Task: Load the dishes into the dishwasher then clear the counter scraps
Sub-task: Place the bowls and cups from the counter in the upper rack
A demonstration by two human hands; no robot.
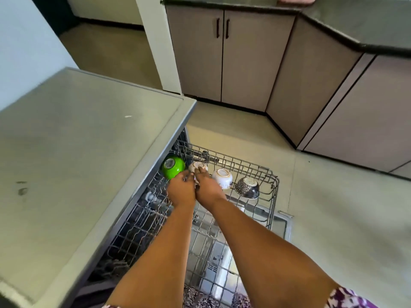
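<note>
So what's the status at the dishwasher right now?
Both hands, left and right, on small white bowl in upper rack. Green bowl beside it. Nothing blocking.

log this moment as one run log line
stage: loading upper rack | both hands on small white cup | left hand | right hand | green bowl beside

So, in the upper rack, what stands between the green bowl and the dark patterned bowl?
In the head view, two small white cups sit upside down between the green bowl and the dark patterned bowl: one under both hands' fingertips, another beside it.
</note>
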